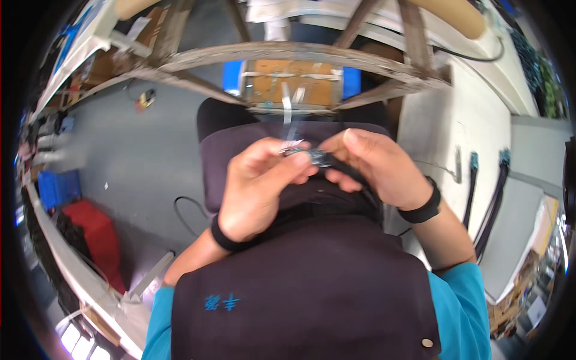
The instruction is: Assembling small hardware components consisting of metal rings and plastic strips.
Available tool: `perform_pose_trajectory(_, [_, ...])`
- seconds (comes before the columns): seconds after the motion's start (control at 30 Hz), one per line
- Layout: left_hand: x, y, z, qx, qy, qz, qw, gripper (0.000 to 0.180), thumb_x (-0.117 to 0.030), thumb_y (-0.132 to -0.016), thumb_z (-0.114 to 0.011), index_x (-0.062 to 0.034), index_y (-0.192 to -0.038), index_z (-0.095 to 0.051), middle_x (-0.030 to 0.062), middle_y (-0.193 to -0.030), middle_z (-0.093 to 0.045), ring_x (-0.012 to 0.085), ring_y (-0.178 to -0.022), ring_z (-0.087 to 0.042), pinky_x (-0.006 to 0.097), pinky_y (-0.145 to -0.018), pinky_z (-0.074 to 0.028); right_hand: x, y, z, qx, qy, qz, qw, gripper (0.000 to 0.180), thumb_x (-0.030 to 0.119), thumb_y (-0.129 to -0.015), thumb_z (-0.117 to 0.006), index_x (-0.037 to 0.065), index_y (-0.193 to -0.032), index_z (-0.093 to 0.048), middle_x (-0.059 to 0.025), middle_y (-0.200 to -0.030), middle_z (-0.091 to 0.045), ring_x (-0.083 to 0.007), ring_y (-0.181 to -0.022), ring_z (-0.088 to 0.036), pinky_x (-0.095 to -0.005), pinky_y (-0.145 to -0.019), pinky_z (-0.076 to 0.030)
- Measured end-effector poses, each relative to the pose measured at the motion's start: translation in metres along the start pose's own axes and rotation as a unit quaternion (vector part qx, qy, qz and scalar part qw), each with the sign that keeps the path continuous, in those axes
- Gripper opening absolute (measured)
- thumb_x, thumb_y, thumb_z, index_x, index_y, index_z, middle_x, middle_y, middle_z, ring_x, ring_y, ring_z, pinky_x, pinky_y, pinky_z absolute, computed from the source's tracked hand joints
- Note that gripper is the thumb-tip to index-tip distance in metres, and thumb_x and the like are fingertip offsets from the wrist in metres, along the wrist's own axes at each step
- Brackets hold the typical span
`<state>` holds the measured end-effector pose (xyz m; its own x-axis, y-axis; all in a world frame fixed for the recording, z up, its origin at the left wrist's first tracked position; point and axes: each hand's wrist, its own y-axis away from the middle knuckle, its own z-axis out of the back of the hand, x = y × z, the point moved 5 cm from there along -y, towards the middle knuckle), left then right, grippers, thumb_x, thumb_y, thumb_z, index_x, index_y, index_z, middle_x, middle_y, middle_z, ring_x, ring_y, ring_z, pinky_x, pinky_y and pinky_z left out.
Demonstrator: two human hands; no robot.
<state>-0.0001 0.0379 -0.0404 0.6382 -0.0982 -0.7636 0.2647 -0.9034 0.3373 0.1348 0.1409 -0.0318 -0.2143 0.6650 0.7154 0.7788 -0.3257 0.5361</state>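
Apron (312, 282): dark, covered lap, nearest camera.
Left hand (258, 189): fingers pinched shut on small dark part (312, 157), held over lap.
Right hand (375, 168): fingers closed on same part's other end; black cable (366, 186) ran beneath palm.
Step judged: fitting or fastening part at cable end. Next move likely called for steady two-handed grip, fine fingertip alignment.
Beyond: wooden frame (288, 54), grey floor (138, 150).

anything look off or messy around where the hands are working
Nothing about the small dark part pinched between the left hand and right hand looks damaged. On the grey floor, a loose black cable loop and a small yellow-red item lie stray.
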Motion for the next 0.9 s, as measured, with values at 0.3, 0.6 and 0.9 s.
perform_pose_trajectory(0.3, [-0.007, 0.003, 0.000, -0.012, -0.007, 0.050, 0.999, 0.009, -0.002, -0.087, -0.061, -0.0022, -0.097, -0.061, 0.0078, -0.091, -0.066, 0.0161, -0.079, -0.066, 0.026, -0.070, -0.054, -0.010, 0.119, 0.183, -0.555, 0.641, 0.238, 0.473, 0.030, 0.017, -0.084, -0.062, -0.002, -0.105, -0.055, -0.0198, -0.099, -0.056, -0.0369, -0.092, -0.053, -0.0419, -0.080, -0.043])
perform_pose_trajectory(0.6, [-0.008, 0.004, -0.010, 0.017, 0.008, 0.057, 0.998, 0.010, -0.001, -0.087, -0.061, -0.0061, -0.095, -0.062, 0.0081, -0.096, -0.067, 0.0185, -0.080, -0.067, 0.028, -0.070, -0.054, -0.016, 0.123, 0.243, -0.497, 0.572, 0.004, 0.653, 0.019, 0.005, -0.084, -0.045, -0.007, -0.098, -0.047, -0.0233, -0.081, -0.059, -0.0368, -0.080, -0.059, -0.0443, -0.073, -0.046])
perform_pose_trajectory(0.9, [-0.013, 0.013, -0.009, 0.009, -0.037, 0.065, 0.997, 0.006, -0.003, -0.087, -0.063, -0.0077, -0.090, -0.060, 0.0069, -0.097, -0.067, 0.0166, -0.081, -0.066, 0.027, -0.070, -0.054, 0.039, 0.009, 0.008, 0.007, 0.357, 0.173, 0.918, 0.034, 0.029, -0.099, -0.037, 0.000, -0.088, -0.053, -0.0037, -0.066, -0.048, -0.0110, -0.062, -0.044, -0.0256, -0.060, -0.038])
